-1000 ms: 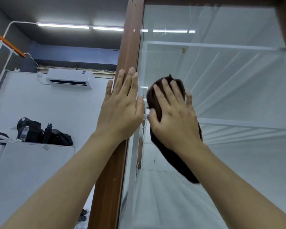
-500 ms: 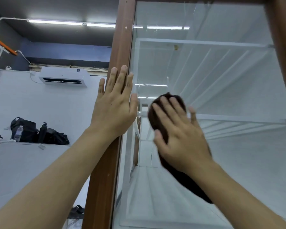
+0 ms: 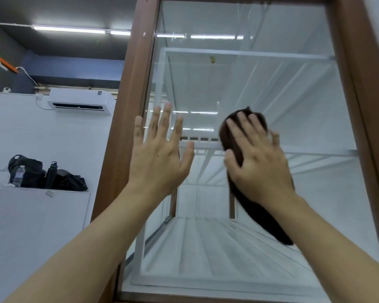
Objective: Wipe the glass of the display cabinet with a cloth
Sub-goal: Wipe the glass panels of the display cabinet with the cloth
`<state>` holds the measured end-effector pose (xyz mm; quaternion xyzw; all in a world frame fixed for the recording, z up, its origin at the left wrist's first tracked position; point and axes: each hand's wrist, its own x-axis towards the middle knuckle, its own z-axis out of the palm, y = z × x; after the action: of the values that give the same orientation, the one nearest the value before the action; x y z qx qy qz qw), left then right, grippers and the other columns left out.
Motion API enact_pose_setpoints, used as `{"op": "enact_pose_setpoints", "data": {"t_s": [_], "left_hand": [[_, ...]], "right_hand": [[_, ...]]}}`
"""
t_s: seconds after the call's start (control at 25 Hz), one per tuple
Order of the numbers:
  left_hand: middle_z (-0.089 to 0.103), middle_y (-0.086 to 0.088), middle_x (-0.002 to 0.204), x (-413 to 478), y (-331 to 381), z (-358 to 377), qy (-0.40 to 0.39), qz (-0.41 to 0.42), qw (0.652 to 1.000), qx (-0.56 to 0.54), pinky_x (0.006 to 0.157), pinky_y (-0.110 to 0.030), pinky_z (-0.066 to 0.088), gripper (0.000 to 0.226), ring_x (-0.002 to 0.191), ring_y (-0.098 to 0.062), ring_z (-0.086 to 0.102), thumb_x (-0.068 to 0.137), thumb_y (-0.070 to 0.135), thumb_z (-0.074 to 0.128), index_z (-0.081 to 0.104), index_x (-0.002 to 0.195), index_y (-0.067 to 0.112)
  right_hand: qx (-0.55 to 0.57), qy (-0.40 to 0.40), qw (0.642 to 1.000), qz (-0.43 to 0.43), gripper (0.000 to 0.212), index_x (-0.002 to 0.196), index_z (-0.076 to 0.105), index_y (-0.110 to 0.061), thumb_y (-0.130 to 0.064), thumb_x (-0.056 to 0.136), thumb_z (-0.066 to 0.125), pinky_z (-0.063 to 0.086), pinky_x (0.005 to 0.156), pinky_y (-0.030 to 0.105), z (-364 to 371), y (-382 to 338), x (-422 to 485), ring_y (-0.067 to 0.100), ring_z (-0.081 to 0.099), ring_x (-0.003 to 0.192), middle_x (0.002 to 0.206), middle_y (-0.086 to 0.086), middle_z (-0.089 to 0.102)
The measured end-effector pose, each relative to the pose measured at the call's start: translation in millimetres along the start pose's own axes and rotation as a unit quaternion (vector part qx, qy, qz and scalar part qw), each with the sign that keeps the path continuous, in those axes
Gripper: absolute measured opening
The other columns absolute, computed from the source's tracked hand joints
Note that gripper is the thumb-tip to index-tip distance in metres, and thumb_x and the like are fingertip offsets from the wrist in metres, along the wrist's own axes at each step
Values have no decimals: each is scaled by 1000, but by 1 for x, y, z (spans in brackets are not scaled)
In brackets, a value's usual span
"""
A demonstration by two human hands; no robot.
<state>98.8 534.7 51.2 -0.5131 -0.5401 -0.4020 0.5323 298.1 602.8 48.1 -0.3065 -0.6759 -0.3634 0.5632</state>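
The display cabinet's glass pane (image 3: 260, 79) fills the right side of the head view, set in a brown wooden frame (image 3: 127, 88). My right hand (image 3: 257, 162) lies flat on a dark brown cloth (image 3: 265, 217), pressing it against the middle of the glass; the cloth's tail hangs down under my wrist. My left hand (image 3: 160, 156) is spread flat, fingers apart, at the pane's left edge beside the frame's left post, holding nothing. White shelves show behind the glass.
To the left stands a white cabinet (image 3: 31, 226) with black bags (image 3: 53, 176), a water bottle (image 3: 19, 176) and a dark flask on top. An air conditioner (image 3: 81, 101) hangs on the white wall. Strip lights run along the ceiling.
My right hand has slid the cloth rightward across the glass, from the left edge toward the middle. My left hand has shifted from the wooden post onto the pane's edge.
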Motion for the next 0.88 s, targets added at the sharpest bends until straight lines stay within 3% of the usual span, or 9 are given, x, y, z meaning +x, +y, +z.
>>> {"op": "enact_pose_setpoints", "data": {"t_s": [0.08, 0.16, 0.32, 0.4, 0.56, 0.64, 0.76, 0.88], "left_hand": [[-13, -4, 170, -8, 14, 9, -7, 11, 999, -37, 126, -44, -11, 71, 156, -19, -16, 99, 55, 9, 2, 162, 23], [-9, -3, 170, -12, 22, 15, 2, 5, 998, -60, 127, -44, -6, 69, 156, -18, -13, 99, 52, 9, 5, 162, 24], [-9, 3, 170, -10, 34, 13, 5, -28, 995, -100, 127, -45, -9, 69, 155, -14, -15, 96, 50, 8, 6, 162, 28], [-12, 5, 170, -12, 42, 14, 1, -11, 996, -91, 126, -48, -10, 64, 155, -14, -17, 100, 48, 10, 0, 160, 29], [-16, 4, 169, -14, 55, 18, -2, -13, 996, -83, 124, -51, -14, 62, 155, -17, -20, 102, 48, 15, -4, 158, 33], [-17, 4, 168, -11, 62, 18, -6, -13, 997, -80, 124, -52, -15, 63, 154, -16, -21, 101, 50, 14, -4, 159, 33], [-16, 6, 169, -5, 73, 17, -8, -6, 996, -86, 124, -49, -14, 66, 154, -13, -20, 99, 51, 9, -2, 161, 31], [-13, 5, 169, -5, 88, 20, -4, -2, 996, -88, 125, -50, -13, 66, 155, -14, -18, 98, 50, 8, 0, 161, 30]], "right_hand": [[3, -5, 997, 71, 72, 162, 24, -25, -48, 94, 25, 2, 128, 48, -8, 18, 19, 17, 5, 159, 172, 0, 12], [15, 13, 996, 83, 72, 162, 23, -23, -45, 93, 27, -3, 128, 47, -5, 3, 33, 19, 3, 159, 172, 1, 11], [27, 8, 998, -53, 67, 159, 35, -22, -44, 95, 32, 7, 129, 46, 9, -23, -16, 17, 13, 158, 169, 1, 23], [12, 3, 998, -63, 67, 158, 36, -22, -45, 95, 34, 13, 128, 48, 1, 5, -39, 17, 16, 158, 168, 0, 25], [-4, -14, 999, 48, 74, 162, 23, -24, -51, 93, 21, 1, 128, 49, -21, 66, -1, 17, 4, 159, 172, 1, 12], [3, -7, 998, 63, 76, 162, 20, -23, -51, 91, 18, -2, 128, 49, -23, 63, 24, 19, 2, 159, 172, 2, 9], [13, -5, 1000, 2, 74, 162, 24, -23, -49, 93, 21, 1, 129, 49, -15, 39, 10, 18, 4, 159, 171, 1, 13], [1, -11, 999, -46, 68, 161, 28, -24, -45, 96, 28, 4, 129, 45, -18, 65, -40, 15, 7, 159, 170, -1, 16]]}}
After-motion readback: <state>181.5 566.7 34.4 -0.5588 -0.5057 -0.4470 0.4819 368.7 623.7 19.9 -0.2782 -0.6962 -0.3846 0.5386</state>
